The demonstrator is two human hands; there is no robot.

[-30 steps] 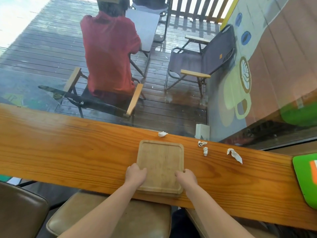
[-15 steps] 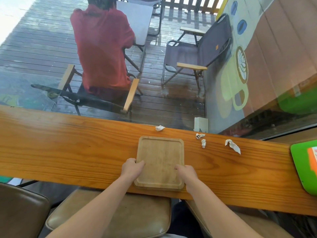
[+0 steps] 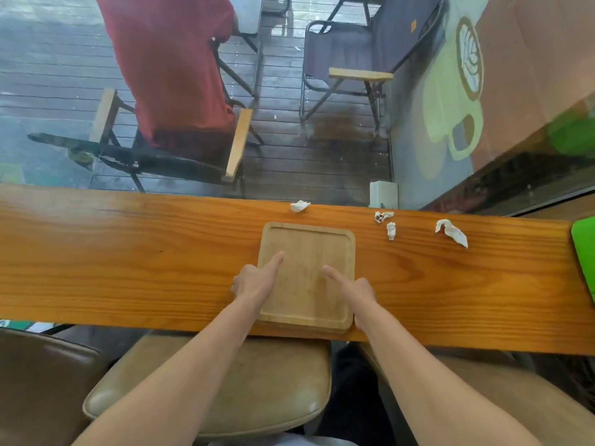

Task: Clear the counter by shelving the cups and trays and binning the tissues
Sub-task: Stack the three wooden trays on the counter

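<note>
I see a long wooden counter (image 3: 128,252) that runs along a big window. Outside the glass is a wet wood deck, and a person in a red top (image 3: 170,69) sits on a folding chair. An empty folding chair (image 3: 363,56) stands to the right of them. My left hand (image 3: 254,283) and right hand (image 3: 354,289) each hold a side of the square wooden tray (image 3: 309,249) near the counter's front edge, thumbs on top. I can't quite tell if a second tray lies under it. Four crumpled tissues lie by the glass: one (image 3: 300,206) just past the tray, two small ones (image 3: 383,216) (image 3: 391,230), and a longer one (image 3: 451,232). A green thing (image 3: 584,249) sits at the far right. A painted cup picture (image 3: 450,101) shows on the glass. I can read no words anywhere.
</note>
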